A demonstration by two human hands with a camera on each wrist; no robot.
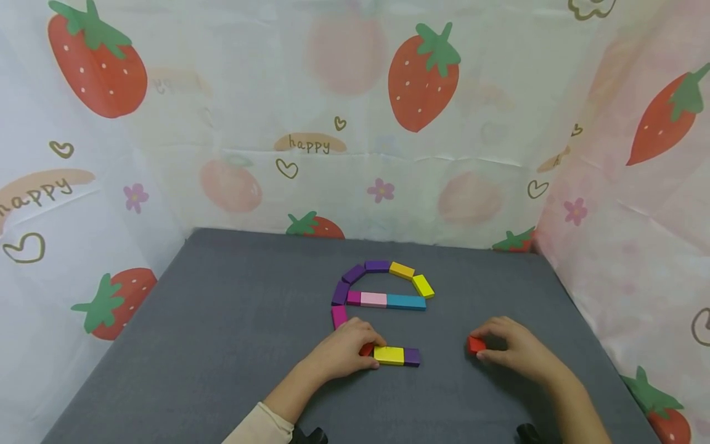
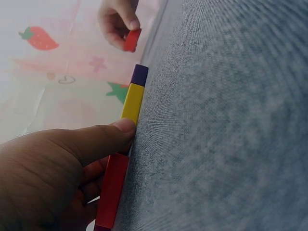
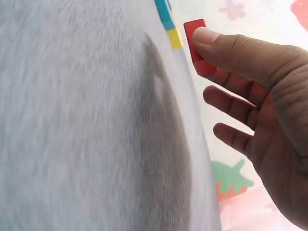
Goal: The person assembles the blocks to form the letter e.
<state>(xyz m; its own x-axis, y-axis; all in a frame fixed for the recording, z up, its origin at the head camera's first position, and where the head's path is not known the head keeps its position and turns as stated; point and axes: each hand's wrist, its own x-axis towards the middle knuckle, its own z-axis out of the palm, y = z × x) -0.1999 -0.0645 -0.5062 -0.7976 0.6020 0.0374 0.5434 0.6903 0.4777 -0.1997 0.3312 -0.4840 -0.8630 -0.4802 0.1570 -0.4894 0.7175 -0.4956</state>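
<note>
My left hand (image 1: 346, 348) pinches the near end of a yellow block (image 1: 389, 356) in the bottom row, its thumb on one side and fingers on the other. Beyond that block sits a purple block (image 1: 412, 357), and a red block (image 2: 111, 190) lies at the row's other end, partly covered by the hand. Off to the right, my right hand (image 1: 518, 348) holds a small red block (image 3: 196, 43) between thumb and index finger, raised above the table. Its other fingers are loosely bent.
Above the bottom row, purple blocks (image 1: 353, 273), yellow blocks (image 1: 423, 287) and a magenta block (image 1: 339, 316) form an arch down the left side. A pink block (image 1: 373, 300) and a blue block (image 1: 406, 302) lie across its middle. The grey table (image 1: 233, 296) meets strawberry-print curtains (image 1: 249, 123).
</note>
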